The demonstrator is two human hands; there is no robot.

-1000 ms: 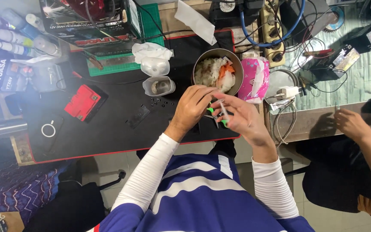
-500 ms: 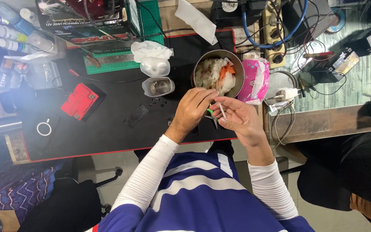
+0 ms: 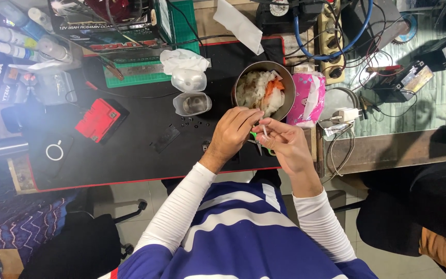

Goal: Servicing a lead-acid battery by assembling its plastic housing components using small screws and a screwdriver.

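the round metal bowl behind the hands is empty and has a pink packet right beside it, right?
Not quite. In the head view the round metal bowl is not empty: it holds white scraps and something orange. The rest holds: it sits behind the left hand and right hand, with the pink packet right beside it.

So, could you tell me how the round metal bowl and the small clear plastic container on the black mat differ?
The metal bowl is larger, opaque and grey, heaped with white and orange scraps; the clear container is smaller, see-through and looks nearly empty. The bowl sits just beyond the left hand and right hand, while the container lies further to the left. Both stand upright and open-topped on the black mat.
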